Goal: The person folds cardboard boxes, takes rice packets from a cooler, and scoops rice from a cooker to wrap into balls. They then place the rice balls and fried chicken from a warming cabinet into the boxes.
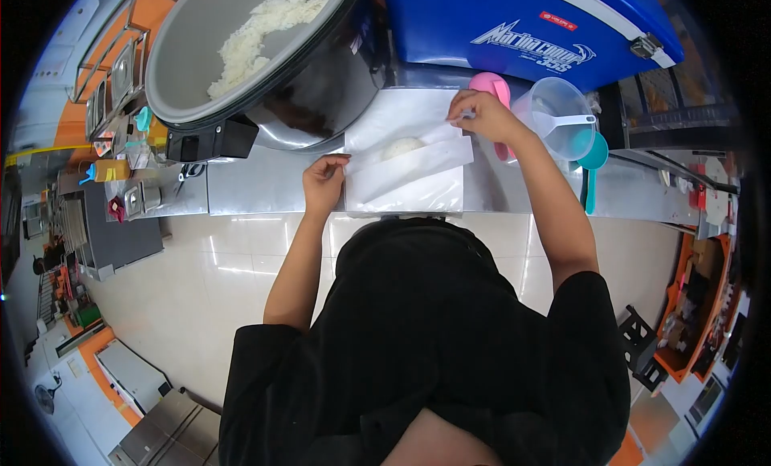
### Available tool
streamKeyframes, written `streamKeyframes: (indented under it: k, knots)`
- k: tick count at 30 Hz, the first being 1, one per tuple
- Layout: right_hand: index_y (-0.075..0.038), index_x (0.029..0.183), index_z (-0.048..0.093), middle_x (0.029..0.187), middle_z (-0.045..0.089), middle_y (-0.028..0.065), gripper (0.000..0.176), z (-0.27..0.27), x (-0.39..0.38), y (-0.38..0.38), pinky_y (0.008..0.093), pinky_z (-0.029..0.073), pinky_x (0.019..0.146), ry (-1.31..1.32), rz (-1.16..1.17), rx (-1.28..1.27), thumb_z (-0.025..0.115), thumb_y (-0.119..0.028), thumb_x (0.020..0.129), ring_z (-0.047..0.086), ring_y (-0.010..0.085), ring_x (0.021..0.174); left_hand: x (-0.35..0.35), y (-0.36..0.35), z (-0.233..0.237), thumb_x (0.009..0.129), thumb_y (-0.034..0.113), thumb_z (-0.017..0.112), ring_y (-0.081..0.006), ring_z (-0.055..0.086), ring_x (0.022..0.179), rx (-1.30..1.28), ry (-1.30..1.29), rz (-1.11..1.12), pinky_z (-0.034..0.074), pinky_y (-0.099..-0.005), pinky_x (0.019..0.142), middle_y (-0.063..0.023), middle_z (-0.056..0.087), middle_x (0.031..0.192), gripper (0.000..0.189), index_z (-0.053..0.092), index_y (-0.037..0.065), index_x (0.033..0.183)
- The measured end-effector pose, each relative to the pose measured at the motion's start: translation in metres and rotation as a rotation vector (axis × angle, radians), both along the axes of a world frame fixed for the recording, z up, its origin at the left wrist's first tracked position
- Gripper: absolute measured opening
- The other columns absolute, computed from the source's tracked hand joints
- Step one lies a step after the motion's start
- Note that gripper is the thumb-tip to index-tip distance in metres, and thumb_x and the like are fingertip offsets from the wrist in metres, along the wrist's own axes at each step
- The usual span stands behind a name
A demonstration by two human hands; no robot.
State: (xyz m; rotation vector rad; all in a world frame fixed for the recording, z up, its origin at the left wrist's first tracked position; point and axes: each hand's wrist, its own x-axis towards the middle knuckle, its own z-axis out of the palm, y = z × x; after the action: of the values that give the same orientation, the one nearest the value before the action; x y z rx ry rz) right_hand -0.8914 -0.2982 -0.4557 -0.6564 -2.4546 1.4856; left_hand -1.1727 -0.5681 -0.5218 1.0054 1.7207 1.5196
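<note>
A small mound of cooked rice [402, 148] lies on a sheet of white wrapping paper [450, 151], whose near edge is folded up partly over it. My left hand [324, 183] pinches the left end of this paper between thumb and fingers. At the far right corner, my right hand [485, 115] is closed on the paper's edge, fingertips pressed together. Beneath lies a stack of white sheets [430, 195] on the steel counter.
Behind my left hand stands a large rice cooker [321, 105] with rice inside. A blue cooler box [522, 32] is at the back. To the right are a pink scoop [491, 84], a clear plastic jug [554, 97] holding a white-handled scoop, and a teal ladle [593, 157]. Scissors [189, 172] lie left.
</note>
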Motion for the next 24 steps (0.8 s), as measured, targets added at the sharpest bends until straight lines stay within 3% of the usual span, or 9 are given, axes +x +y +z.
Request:
streamKeyframes:
  k: [1,4,7,9,11,14,19,24]
  knots:
    - [-0.007,0.092,0.076,0.099,0.064,0.0065,0.018,0.002,0.005,-0.006,0.0305,0.048,0.086,-0.008,-0.010,-0.028,0.070,0.003,0.078,0.059,0.0212,0.098,-0.001,-0.003,0.001,0.084,-0.009,0.057,-0.0161,0.067,0.096,-0.010,0.025,-0.004,0.051,-0.0289,0.088,-0.0106,0.072,0.104,0.016,0.069,-0.001,0.092]
    - [-0.009,0.089,0.077,0.104,0.064,0.0057,0.023,0.010,0.015,-0.025,0.0332,0.049,0.089,-0.035,-0.069,0.180,0.068,0.007,0.076,0.058,0.0223,0.103,-0.002,-0.005,0.033,0.080,-0.007,0.060,-0.0222,0.069,0.097,0.116,0.433,0.066,0.051,-0.0301,0.089,-0.0119,0.072,0.105,0.017,0.070,0.002,0.091]
    - [-0.008,0.087,0.077,0.107,0.064,0.0068,0.026,0.002,0.022,-0.030,0.0356,0.051,0.088,0.014,-0.074,0.231,0.068,0.008,0.069,0.058,0.0252,0.104,0.020,0.016,0.080,0.076,-0.002,0.066,-0.0291,0.068,0.100,0.228,0.686,-0.067,0.052,-0.0346,0.090,-0.0123,0.070,0.109,0.020,0.071,0.005,0.094]
    - [-0.009,0.087,0.077,0.107,0.064,0.0066,0.026,0.005,0.024,-0.035,0.0366,0.051,0.088,0.027,-0.067,0.283,0.068,0.008,0.069,0.058,0.0255,0.104,0.044,0.045,0.104,0.078,0.014,0.073,-0.0326,0.059,0.121,0.200,0.860,-0.332,0.047,-0.0418,0.103,-0.0149,0.062,0.129,0.039,0.066,0.006,0.116]
    - [-0.010,0.087,0.078,0.107,0.064,0.0060,0.026,0.008,0.025,-0.039,0.0369,0.050,0.090,0.030,-0.046,0.327,0.069,0.007,0.069,0.058,0.0253,0.105,0.064,0.066,0.112,0.079,0.034,0.075,-0.0311,0.040,0.140,0.013,0.994,-0.507,0.033,-0.0459,0.116,-0.0160,0.046,0.148,0.070,0.051,0.005,0.138]
    - [-0.010,0.087,0.078,0.110,0.063,0.0049,0.026,0.009,0.031,-0.043,0.0369,0.048,0.093,0.020,-0.028,0.392,0.070,0.006,0.068,0.056,0.0249,0.108,0.071,0.078,0.075,0.077,0.043,0.077,-0.0307,0.033,0.145,-0.107,1.079,-0.650,0.026,-0.0476,0.119,-0.0167,0.041,0.152,0.087,0.040,0.004,0.147]
    - [-0.013,0.091,0.078,0.115,0.062,0.0045,0.024,0.013,0.048,-0.056,0.0424,0.043,0.101,-0.074,-0.035,0.592,0.071,-0.004,0.070,0.053,0.0267,0.114,0.074,0.066,0.052,0.087,0.038,0.068,-0.0306,0.040,0.140,-0.177,1.038,-0.755,0.033,-0.0425,0.117,-0.0149,0.044,0.150,0.070,0.045,0.002,0.142]
    - [-0.013,0.111,0.071,0.123,0.059,0.0060,0.037,0.037,0.036,-0.104,0.0495,0.038,0.102,0.018,-0.100,0.746,0.073,-0.019,0.075,0.051,0.0291,0.118,0.071,0.063,0.056,0.089,0.032,0.068,-0.0288,0.047,0.135,-0.099,0.980,-0.729,0.039,-0.0381,0.113,-0.0139,0.051,0.144,0.057,0.054,0.001,0.135]
